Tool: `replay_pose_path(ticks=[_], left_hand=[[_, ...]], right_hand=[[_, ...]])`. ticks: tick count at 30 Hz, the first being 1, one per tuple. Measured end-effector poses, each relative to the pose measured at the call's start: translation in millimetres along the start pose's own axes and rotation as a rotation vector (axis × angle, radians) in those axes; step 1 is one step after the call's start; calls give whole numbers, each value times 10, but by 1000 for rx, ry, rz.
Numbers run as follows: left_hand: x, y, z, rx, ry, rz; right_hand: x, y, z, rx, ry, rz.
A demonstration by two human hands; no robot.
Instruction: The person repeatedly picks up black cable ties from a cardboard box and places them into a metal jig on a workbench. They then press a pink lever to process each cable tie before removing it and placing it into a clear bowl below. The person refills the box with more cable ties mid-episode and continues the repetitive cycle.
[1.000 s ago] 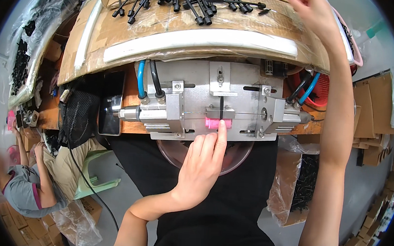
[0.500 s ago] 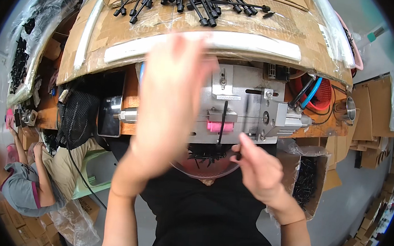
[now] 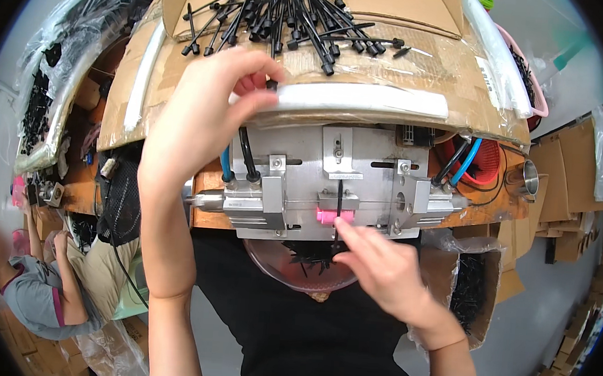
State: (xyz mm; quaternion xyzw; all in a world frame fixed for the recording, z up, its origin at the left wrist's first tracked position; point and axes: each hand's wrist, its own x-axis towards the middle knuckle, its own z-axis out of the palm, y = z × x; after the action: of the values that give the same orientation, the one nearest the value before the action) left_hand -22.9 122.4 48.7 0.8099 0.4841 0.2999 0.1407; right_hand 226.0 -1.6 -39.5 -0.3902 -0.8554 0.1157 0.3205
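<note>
Left hand (image 3: 205,115) is up at the cardboard's edge, thumb and fingers pinching a black tie (image 3: 272,84) from the pile (image 3: 293,13) just above it. Right hand (image 3: 379,270), fingers loosely curled, index tip touching another tie (image 3: 339,208) standing in the pink block (image 3: 334,217) on the metal jig (image 3: 330,183). Clear bowl (image 3: 303,268) sits just left of that hand.

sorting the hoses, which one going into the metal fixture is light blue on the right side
The light blue hose at the metal fixture, beside a black hose.
</note>
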Motion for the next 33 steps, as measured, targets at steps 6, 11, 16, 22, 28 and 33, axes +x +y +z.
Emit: replay_pose_path(ticks=[6,11,16,22,28,33], left_hand=[[-483,176,197,165,344,17],[-1228,682,685,60,268,-25],[-1511,853,1295,185,47,-32],[-1472,842,1366,170,-42,-73],[-1443,823,1290,153,-85,-50],[-752,677,807,174,164,98]], right_hand=[[1398,857,-648,-398,401,-138],[1879,1217,-766,-339,11,-75],[1651,1007,-939,177,253,134],[1002,644,-1116,1026,361,239],[190,163,-513,628,484,150],[-308,-59,129,196,205,157]])
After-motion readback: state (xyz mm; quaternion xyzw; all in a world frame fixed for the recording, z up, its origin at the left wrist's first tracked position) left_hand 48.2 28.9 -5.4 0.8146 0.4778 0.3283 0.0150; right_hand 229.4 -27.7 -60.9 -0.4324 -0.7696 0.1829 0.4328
